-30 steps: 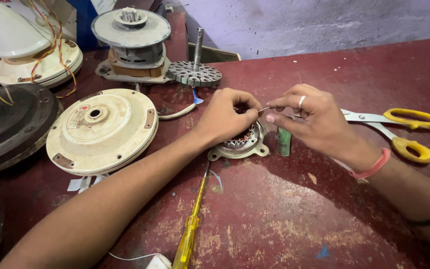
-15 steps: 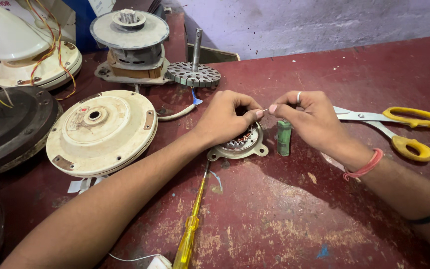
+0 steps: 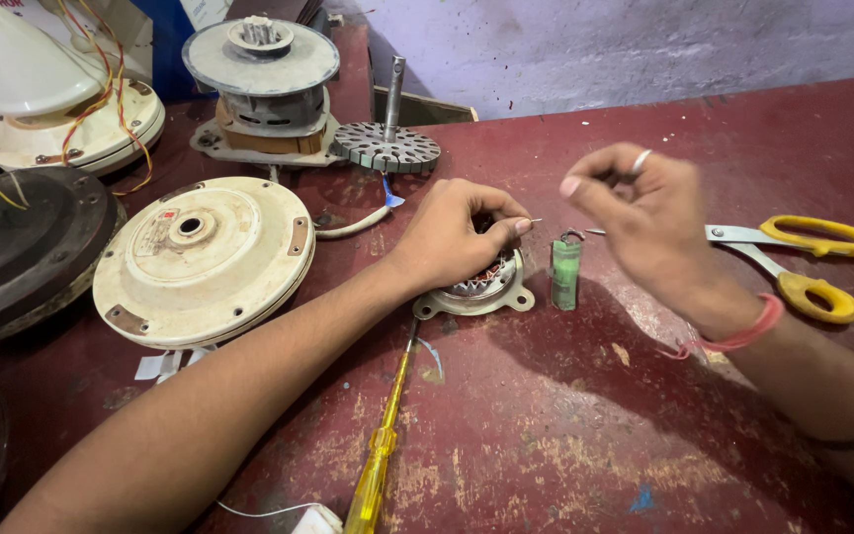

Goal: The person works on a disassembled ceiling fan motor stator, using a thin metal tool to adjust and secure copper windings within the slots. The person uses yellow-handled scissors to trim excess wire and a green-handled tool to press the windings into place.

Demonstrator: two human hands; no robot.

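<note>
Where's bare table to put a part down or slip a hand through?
Widest bare patch: red tabletop in front of the small stator and green capacitor, between the yellow screwdriver and the right forearm. Another lies behind the right hand, toward the wall. Crowded: the left side, with the cream fan cover, dark housing and rotor.

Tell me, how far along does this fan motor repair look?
Done: fan housings lie opened on the table, and the small stator sits out by itself. In hand: the left hand rests on that stator, pinching a thin wire end, while the right hand is raised beside the green capacitor. Left: scissors and screwdriver lie loose, and nothing looks reassembled.
</note>
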